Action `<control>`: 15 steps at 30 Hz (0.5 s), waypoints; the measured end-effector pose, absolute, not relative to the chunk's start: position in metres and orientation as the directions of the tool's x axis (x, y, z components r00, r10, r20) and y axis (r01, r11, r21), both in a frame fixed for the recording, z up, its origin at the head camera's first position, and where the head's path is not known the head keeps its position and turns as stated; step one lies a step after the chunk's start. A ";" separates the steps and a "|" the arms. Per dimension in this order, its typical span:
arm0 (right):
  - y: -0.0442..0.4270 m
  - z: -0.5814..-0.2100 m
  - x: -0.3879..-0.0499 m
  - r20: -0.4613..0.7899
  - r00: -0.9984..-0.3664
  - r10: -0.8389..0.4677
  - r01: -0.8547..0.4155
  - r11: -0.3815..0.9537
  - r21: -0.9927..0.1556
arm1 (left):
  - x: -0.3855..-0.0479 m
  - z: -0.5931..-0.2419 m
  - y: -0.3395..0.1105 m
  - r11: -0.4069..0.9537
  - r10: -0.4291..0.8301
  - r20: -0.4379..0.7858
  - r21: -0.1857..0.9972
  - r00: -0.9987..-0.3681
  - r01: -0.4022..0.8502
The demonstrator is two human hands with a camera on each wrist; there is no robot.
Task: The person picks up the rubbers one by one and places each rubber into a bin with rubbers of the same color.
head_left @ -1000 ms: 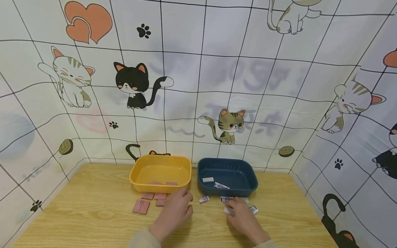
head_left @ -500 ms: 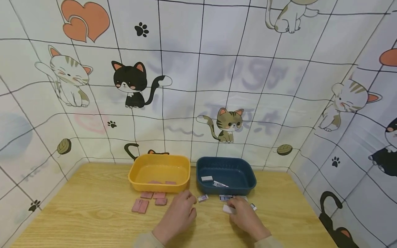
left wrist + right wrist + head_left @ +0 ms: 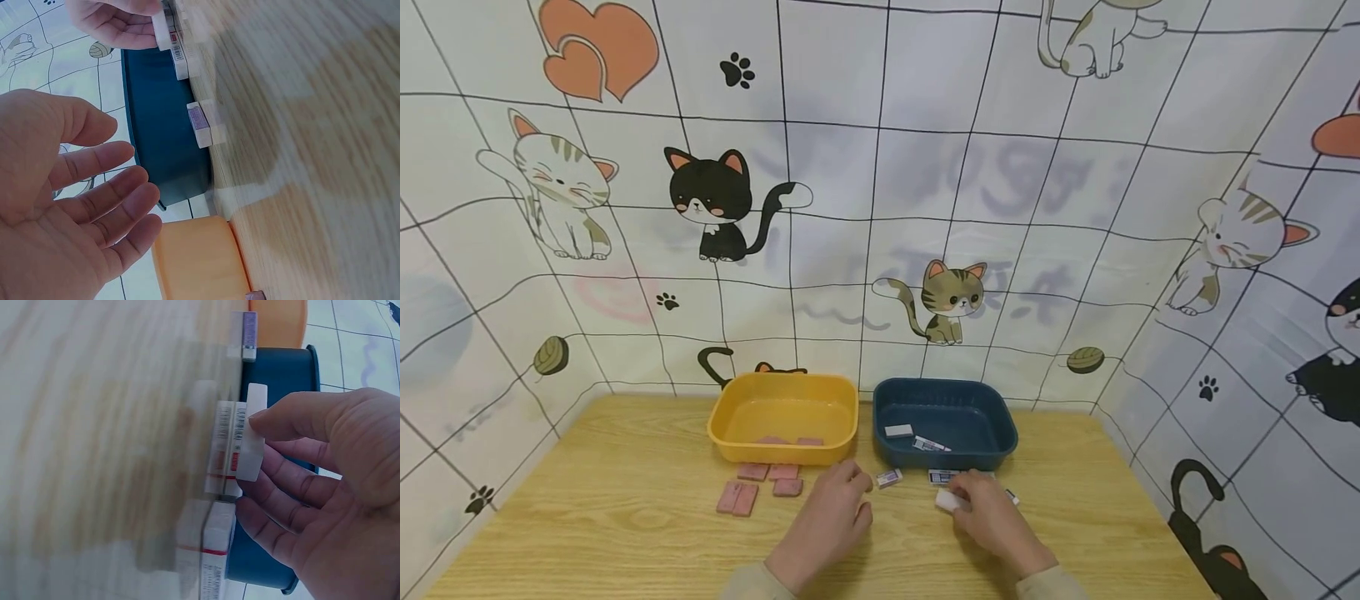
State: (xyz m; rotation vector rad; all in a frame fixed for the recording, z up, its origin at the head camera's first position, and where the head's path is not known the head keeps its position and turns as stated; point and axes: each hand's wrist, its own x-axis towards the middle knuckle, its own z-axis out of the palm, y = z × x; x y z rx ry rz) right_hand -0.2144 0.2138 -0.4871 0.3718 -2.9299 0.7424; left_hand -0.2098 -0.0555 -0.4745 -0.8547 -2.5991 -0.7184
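- Background: a white backdrop [image 3: 827, 75] printed with cats and grid lines fills the upper frame; a wood-grain table [image 3: 625, 533] crosses the lower part.
- Containers: the yellow tray [image 3: 782, 454] sits left of centre and the blue tray [image 3: 945, 457] just right of it, both along the table's far edge.
- Item in hand: at lower right of centre, your right hand [image 3: 992, 510] pinches a white block [image 3: 950, 500] between thumb and fingers. The wrist view suggests it is off the table; you should treat that as likely rather than confirmed.
- Governing relation: the block projects from your right fingertips toward the left of the frame, its long axis running roughly crosswise, the right end hidden. The blue tray's front wall lies directly above it in the frame, near and roughly parallel.
- Between block and wall: a labelled block [image 3: 943, 477] lies on the table, in line with that approach; in my judgement it calls for clearance.
- Nearer hand: your right. Your left hand [image 3: 827, 515] rests over the table at lower centre, its fingers loosely extended and grasping nothing, with a purple-labelled block [image 3: 889, 478] just to its right.
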 end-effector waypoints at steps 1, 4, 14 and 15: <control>0.213 -0.486 -0.215 0.154 -0.968 -0.200 -0.249 0.852 -0.460 | -0.210 -0.475 -0.056 0.696 0.463 0.431 0.365 -0.775 0.618; 0.210 -0.481 -0.215 0.158 -0.973 -0.165 -0.221 0.858 -0.464 | -0.210 -0.474 -0.056 0.698 0.462 0.427 0.366 -0.777 0.616; 0.209 -0.469 -0.217 0.284 -0.946 -0.156 -0.277 0.845 -0.457 | -0.210 -0.476 -0.051 0.694 0.464 0.408 0.385 -0.786 0.609; 0.210 -0.469 -0.217 0.291 -0.944 -0.156 -0.279 0.845 -0.455 | -0.211 -0.477 -0.050 0.697 0.463 0.401 0.386 -0.790 0.604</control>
